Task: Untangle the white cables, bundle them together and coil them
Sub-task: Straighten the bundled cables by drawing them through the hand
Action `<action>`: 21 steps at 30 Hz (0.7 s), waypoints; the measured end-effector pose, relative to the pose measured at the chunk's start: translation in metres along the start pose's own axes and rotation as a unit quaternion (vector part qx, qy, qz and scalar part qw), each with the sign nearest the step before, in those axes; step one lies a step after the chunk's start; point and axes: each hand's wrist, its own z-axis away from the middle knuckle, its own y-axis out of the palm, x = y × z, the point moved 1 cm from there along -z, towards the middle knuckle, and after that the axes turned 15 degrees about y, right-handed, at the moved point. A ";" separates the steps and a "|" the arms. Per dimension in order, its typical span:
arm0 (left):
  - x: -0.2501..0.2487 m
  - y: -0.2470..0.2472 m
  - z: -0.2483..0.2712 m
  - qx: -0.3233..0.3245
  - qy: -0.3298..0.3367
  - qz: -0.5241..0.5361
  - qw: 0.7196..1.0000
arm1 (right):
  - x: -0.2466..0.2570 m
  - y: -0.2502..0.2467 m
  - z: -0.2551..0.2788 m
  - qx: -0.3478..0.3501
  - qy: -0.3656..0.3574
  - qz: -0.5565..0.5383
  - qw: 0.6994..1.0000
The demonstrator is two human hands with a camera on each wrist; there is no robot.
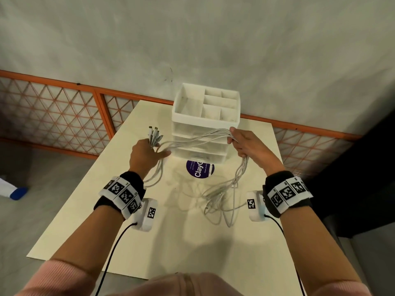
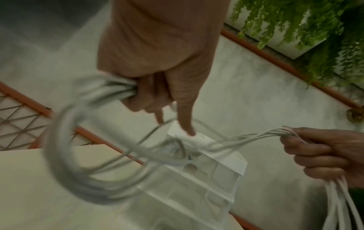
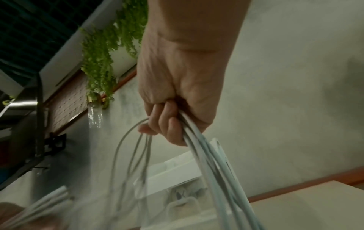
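Several white cables (image 1: 192,139) stretch as a bundle between both hands above the table. My left hand (image 1: 145,153) grips the bundle near its plug ends (image 1: 155,133), which stick up past the fingers; in the left wrist view the cables (image 2: 65,140) loop below the hand (image 2: 149,87), blurred. My right hand (image 1: 243,144) grips the bundle farther along, and the loose tails (image 1: 220,197) hang from it down to a heap on the table. In the right wrist view the fingers (image 3: 167,123) curl round the cables (image 3: 199,149).
A white drawer organiser (image 1: 205,122) with open top compartments stands at the table's (image 1: 106,221) far side, right behind the cables. A round purple sticker (image 1: 198,169) lies before it. An orange lattice railing (image 1: 64,107) and a grey wall run behind.
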 end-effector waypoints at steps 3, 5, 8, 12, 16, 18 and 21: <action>-0.021 0.003 0.008 -0.002 0.101 0.060 0.993 | 0.008 0.006 0.003 0.036 0.005 0.054 0.998; -0.047 0.008 0.014 0.052 0.168 0.094 0.980 | 0.015 0.014 0.007 0.075 0.001 0.092 0.993; -0.066 0.023 0.016 0.185 0.219 0.157 0.945 | 0.029 0.029 0.013 0.142 0.001 0.099 0.985; -0.063 0.032 0.013 0.203 0.236 0.140 0.940 | 0.032 0.028 0.014 0.161 -0.012 0.051 0.986; -0.075 0.021 0.009 0.108 0.293 0.036 0.949 | 0.010 0.022 0.014 0.131 -0.015 0.037 0.991; -0.083 0.011 0.004 0.033 0.292 0.038 0.955 | -0.012 0.022 0.009 0.121 -0.004 0.075 0.990; -0.091 -0.004 -0.007 -0.058 0.283 0.051 0.956 | -0.047 0.020 0.001 0.135 0.020 0.074 0.988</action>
